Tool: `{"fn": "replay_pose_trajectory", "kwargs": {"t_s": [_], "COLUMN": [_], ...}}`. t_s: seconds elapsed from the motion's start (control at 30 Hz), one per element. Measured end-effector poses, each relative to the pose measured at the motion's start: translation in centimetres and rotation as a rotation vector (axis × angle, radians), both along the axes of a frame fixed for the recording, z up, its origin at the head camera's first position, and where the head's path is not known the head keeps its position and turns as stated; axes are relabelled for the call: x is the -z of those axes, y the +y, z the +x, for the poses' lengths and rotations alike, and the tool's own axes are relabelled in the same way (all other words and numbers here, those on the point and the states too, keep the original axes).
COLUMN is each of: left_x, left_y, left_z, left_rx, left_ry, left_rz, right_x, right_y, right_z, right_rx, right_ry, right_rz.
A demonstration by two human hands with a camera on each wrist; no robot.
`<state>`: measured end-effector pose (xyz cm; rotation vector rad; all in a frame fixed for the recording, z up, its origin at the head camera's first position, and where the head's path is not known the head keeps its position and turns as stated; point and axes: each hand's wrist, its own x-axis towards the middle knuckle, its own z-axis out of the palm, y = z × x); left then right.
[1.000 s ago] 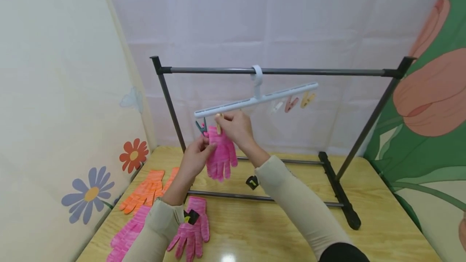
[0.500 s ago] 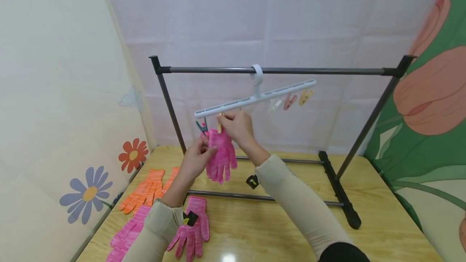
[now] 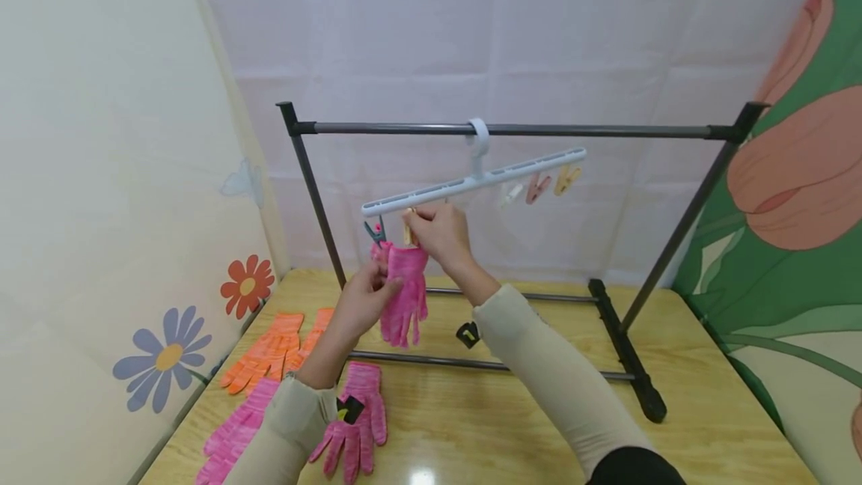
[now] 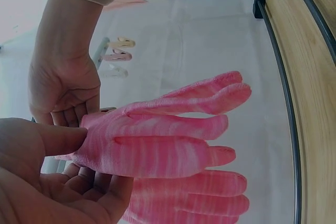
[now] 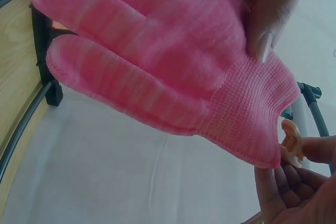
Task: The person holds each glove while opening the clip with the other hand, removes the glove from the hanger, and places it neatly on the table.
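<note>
A pink knitted glove (image 3: pixel 406 287) hangs fingers down below the left end of a pale blue clip hanger (image 3: pixel 444 189). My left hand (image 3: pixel 366 296) pinches this glove near its cuff, thumb in front and fingers behind. Over the cuff, my right hand (image 3: pixel 441 232) pinches a yellowish clothespin (image 5: pixel 292 139), which sits right at the cuff's edge in the right wrist view. Another pink glove (image 4: pixel 194 198) hangs beside it, largely hidden in the head view, close under a dark green clothespin (image 3: pixel 375 230).
The hanger hooks over a black rack's top bar (image 3: pixel 592 132). White, pink and yellow clothespins (image 3: pixel 567 180) hang at its right end. On the wooden table (image 3: pixel 539 440) lie orange gloves (image 3: pixel 272 350) and pink gloves (image 3: pixel 357 425), partly behind the left sleeve.
The held glove has dropped slightly and turned, looking narrower now. My left hand has shifted down a little with it, while the right hand stays nearly in place at the clothespin.
</note>
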<state>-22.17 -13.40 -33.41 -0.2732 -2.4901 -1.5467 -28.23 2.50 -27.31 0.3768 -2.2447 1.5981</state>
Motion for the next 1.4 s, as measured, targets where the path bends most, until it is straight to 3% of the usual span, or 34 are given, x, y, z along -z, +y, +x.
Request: {"fn": "replay_pose_trajectory", "kwargs": {"t_s": [0.27, 0.57, 0.9, 1.4], "left_x": [0.3, 1.1, 1.8, 2.1], "left_y": [-0.1, -0.3, -0.3, -0.1], "left_z": [0.3, 0.6, 1.1, 1.8], "left_rx": [0.009, -0.007, 0.03, 0.047], "left_ry": [-0.01, -0.06, -0.067, -0.108], "left_rz": [-0.061, -0.139, -0.217, -0.229], "right_x": [0.2, 0.4, 0.3, 0.3], "right_y": [0.1, 0.4, 0.7, 1.1], "right_z": [-0.1, -0.2, -0.3, -0.5], "right_rx": [-0.021, -0.031, -0.047, -0.056], "right_ry": [-0.012, 0.007, 0.034, 0.041], "right_rz": [0.001, 0.09, 0.114, 0.134]}}
